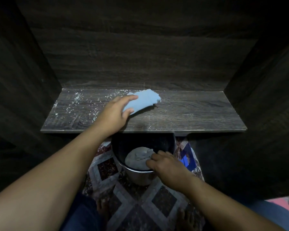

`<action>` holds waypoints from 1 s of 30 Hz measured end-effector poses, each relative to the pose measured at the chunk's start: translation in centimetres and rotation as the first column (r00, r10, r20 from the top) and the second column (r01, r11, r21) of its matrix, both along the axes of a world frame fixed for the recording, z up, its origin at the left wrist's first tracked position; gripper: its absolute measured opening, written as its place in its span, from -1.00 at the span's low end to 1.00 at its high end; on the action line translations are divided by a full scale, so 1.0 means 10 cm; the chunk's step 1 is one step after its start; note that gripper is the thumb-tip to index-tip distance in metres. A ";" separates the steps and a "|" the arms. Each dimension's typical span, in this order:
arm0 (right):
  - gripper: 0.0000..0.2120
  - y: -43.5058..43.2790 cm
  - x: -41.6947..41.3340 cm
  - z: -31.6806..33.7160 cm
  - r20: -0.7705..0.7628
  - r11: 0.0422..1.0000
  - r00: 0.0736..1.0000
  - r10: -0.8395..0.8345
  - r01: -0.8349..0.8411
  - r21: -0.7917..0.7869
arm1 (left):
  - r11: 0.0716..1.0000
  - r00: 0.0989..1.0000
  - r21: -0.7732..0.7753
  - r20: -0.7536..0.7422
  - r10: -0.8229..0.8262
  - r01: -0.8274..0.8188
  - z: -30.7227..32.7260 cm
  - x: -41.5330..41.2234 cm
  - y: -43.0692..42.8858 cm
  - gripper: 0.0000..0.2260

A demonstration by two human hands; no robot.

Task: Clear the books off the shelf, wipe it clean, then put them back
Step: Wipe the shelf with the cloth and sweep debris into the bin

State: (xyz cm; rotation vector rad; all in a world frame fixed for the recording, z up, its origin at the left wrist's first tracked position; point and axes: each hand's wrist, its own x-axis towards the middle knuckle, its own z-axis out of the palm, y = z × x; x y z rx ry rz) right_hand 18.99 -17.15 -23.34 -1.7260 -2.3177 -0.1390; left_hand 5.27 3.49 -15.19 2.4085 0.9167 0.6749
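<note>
Head view: your left hand (114, 114) grips the cloth (143, 100), right hand (167, 164) hooks the bucket (138, 178) rim. Sweep the nine-o'clock dust (77, 98) carelessly and it misses the bucket.

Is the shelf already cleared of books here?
Cleared: the shelf holds no books, only white specks on its left and the blue cloth the left hand grips.
</note>
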 end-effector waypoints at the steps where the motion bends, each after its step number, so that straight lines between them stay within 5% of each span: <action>1: -0.56 0.00 0.02 -0.02 0.001 1.000 1.000 -0.009 0.009 0.000 | 1.000 1.000 0.008 -0.024 -0.005 0.005 -0.03 0.04 0.02 -0.61; 7: -0.61 0.01 0.10 -0.06 0.027 0.999 0.998 -0.054 0.054 -0.003 | 0.989 0.958 0.014 -0.251 -0.140 0.149 -0.16 0.16 0.06 -0.63; 12: -0.45 -0.05 0.12 -0.08 0.022 0.997 0.998 -0.058 0.059 -0.049 | 0.977 0.937 -0.027 -0.282 -0.208 0.209 -0.09 0.12 -0.04 -0.64; 20: -0.60 -0.13 0.07 0.00 0.004 0.998 1.000 -0.024 0.024 -0.066 | 0.928 0.909 -0.219 -0.227 -0.349 0.301 -0.02 0.01 -0.25 -0.66; 30: -0.52 0.09 0.06 -0.06 -0.019 0.996 0.998 -0.064 0.063 -0.059 | 1.000 1.000 0.002 -0.007 -0.009 0.009 -0.02 0.12 0.15 -0.64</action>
